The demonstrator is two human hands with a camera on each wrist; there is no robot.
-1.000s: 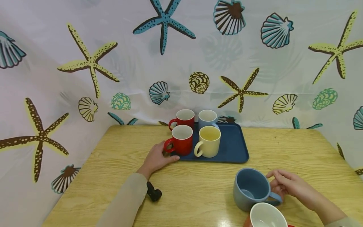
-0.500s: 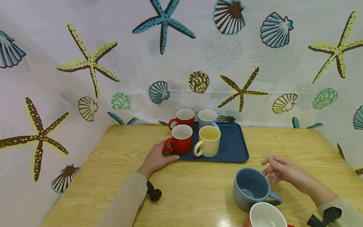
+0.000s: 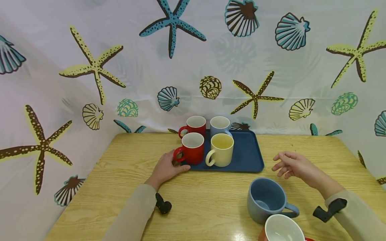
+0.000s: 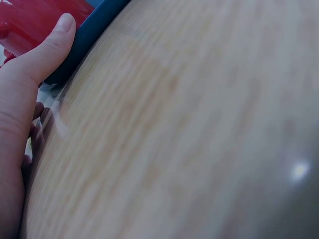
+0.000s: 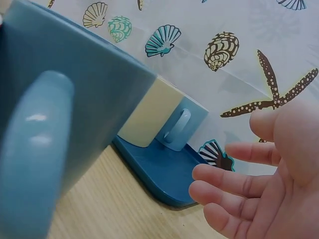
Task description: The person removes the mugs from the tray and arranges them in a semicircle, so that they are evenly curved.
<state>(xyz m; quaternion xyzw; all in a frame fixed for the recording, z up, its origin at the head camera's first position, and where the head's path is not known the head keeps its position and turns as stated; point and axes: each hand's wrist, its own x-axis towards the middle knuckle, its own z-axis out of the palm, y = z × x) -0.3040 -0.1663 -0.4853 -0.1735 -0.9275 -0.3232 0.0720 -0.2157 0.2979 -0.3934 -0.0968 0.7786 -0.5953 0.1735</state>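
My left hand point(image 3: 167, 169) is at the front left corner of a blue tray point(image 3: 248, 150), gripping it with the thumb along the front rim point(image 4: 84, 42). The other fingers go round the left side, partly hidden by the handle of a red mug point(image 3: 194, 152). On the tray stand that mug, a cream mug point(image 3: 222, 154), another red mug point(image 3: 196, 125) and a light blue mug point(image 3: 220, 125). Holding nothing, my right hand point(image 3: 297, 167) hovers with loosely bent fingers behind and right of a large grey-blue mug point(image 3: 265, 204), apart from it.
In front of the grey-blue mug stands a red mug with a white inside point(image 3: 283, 229), cut off by the bottom edge. The wooden table point(image 3: 205, 201) ends at a white cloth point(image 3: 193, 73) with sea prints. The tray's right part bears no mug.
My right hand has moved away from the grey-blue mug's handle, up and slightly left toward the tray. My left hand and the mugs have stayed in place.
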